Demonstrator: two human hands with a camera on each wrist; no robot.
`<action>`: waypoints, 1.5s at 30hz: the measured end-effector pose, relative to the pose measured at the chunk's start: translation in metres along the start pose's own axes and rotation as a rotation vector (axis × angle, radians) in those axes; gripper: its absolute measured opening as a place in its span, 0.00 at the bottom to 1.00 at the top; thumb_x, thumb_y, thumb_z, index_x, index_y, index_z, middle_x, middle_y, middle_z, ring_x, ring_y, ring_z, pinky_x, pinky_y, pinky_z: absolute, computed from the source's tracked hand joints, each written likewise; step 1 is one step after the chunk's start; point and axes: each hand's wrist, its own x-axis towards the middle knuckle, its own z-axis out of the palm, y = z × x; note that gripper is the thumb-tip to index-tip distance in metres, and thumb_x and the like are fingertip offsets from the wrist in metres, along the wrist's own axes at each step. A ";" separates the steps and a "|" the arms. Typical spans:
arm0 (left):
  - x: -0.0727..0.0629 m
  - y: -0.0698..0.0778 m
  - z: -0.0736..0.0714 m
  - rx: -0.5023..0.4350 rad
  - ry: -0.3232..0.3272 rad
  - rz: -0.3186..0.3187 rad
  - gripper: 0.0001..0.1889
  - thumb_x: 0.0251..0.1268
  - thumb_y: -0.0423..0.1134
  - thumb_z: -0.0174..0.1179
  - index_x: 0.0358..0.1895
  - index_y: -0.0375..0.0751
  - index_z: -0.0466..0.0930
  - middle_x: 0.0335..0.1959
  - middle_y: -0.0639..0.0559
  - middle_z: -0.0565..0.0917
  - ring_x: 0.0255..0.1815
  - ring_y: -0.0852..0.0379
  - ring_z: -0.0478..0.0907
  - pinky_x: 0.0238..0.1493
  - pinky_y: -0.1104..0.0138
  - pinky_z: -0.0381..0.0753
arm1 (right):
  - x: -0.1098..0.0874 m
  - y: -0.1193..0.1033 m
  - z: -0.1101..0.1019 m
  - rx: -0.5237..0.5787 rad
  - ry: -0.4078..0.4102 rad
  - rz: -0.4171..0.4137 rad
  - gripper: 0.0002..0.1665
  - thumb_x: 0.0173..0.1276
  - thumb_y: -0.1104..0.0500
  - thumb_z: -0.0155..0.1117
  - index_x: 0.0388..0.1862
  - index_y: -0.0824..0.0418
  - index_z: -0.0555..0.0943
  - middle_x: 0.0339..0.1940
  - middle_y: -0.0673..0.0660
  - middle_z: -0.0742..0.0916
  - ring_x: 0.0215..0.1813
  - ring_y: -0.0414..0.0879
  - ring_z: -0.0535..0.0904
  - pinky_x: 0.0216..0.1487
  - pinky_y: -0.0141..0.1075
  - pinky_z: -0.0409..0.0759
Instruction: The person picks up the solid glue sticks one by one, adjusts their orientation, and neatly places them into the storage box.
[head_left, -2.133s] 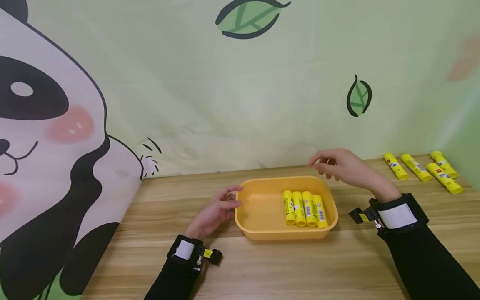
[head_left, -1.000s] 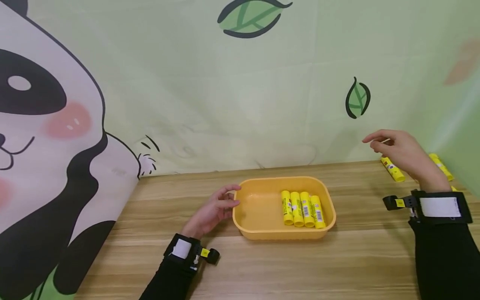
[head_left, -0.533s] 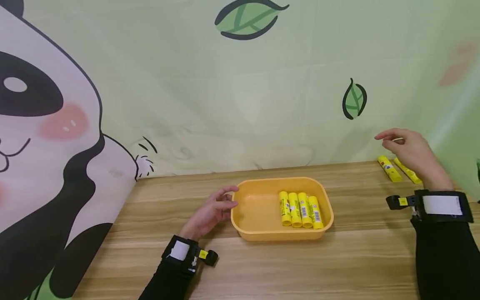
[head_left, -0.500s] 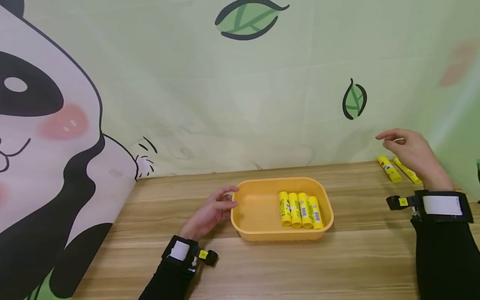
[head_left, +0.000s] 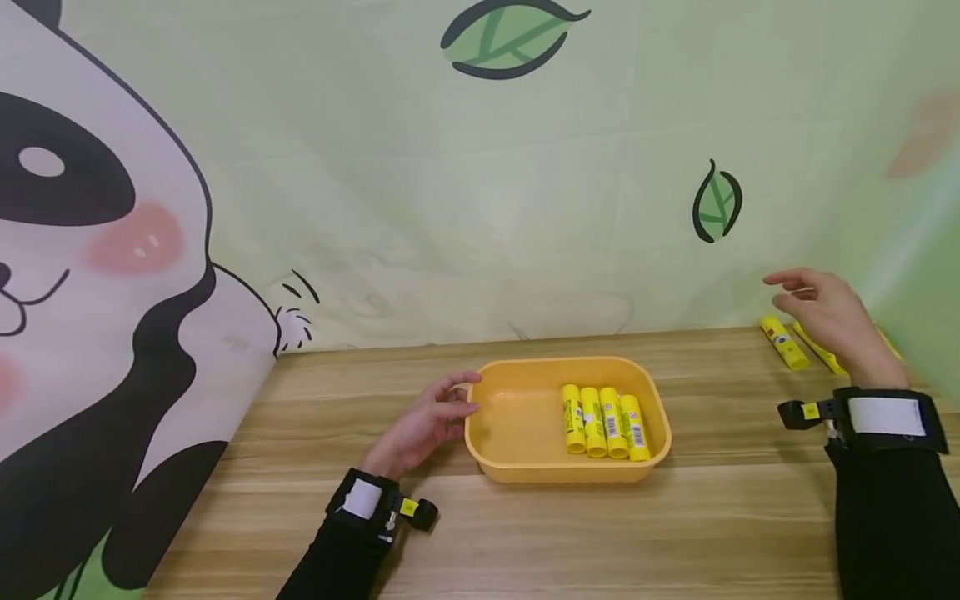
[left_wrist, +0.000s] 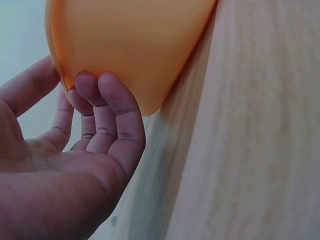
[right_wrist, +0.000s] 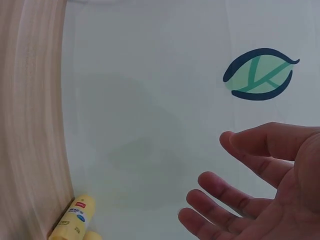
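In the head view, my left hand point(head_left: 420, 425) holds the left rim of an orange plastic basket point(head_left: 517, 471). The left wrist view shows its curled fingertips point(left_wrist: 120, 92) against the outside of the basket wall point(left_wrist: 135, 40). Several yellow glue sticks point(head_left: 592, 421) lie side by side in the basket's right half. My right hand point(head_left: 832, 321) hovers over more glue sticks at the far right, its fingers loosely bent and holding nothing. One of those, a glue stick point(head_left: 784, 342), shows in full. Others are partly hidden behind the hand. In the right wrist view, a glue stick point(right_wrist: 72, 220) lies below the fingers.
The basket stands on a wood-grain table point(head_left: 600, 542). A pale green backdrop point(head_left: 375, 167) with leaf drawings and a panda point(head_left: 150, 333) rises behind the table's back edge and along its right side.
My right hand has moved right, from beside the basket's back right corner to above the loose glue sticks, then sunk slightly. The left hand has stayed on the basket rim.
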 end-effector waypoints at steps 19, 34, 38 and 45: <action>-0.001 0.000 -0.001 0.008 0.006 0.001 0.26 0.74 0.30 0.57 0.73 0.34 0.64 0.47 0.51 0.75 0.46 0.55 0.76 0.48 0.64 0.81 | 0.010 0.038 0.015 -0.039 -0.041 0.079 0.30 0.85 0.54 0.43 0.74 0.75 0.65 0.73 0.86 0.61 0.72 0.84 0.55 0.67 0.75 0.57; 0.000 0.000 0.000 0.009 0.006 0.001 0.27 0.74 0.30 0.58 0.73 0.35 0.65 0.47 0.50 0.75 0.45 0.55 0.77 0.47 0.65 0.82 | 0.009 0.063 0.027 -0.022 -0.050 0.057 0.34 0.87 0.53 0.42 0.75 0.79 0.60 0.74 0.87 0.58 0.73 0.85 0.52 0.66 0.76 0.57; 0.001 0.000 0.000 0.015 0.005 0.001 0.27 0.74 0.30 0.58 0.73 0.36 0.65 0.47 0.50 0.74 0.46 0.55 0.77 0.47 0.64 0.82 | 0.008 0.066 0.028 -0.021 -0.059 0.078 0.34 0.86 0.53 0.42 0.76 0.79 0.58 0.74 0.88 0.57 0.73 0.85 0.51 0.67 0.76 0.55; 0.001 -0.001 0.000 0.008 0.006 0.002 0.27 0.74 0.30 0.58 0.73 0.35 0.65 0.47 0.50 0.75 0.46 0.55 0.77 0.48 0.64 0.82 | 0.008 0.068 0.029 -0.003 -0.077 0.102 0.35 0.86 0.52 0.42 0.77 0.78 0.57 0.74 0.88 0.56 0.74 0.85 0.50 0.68 0.76 0.54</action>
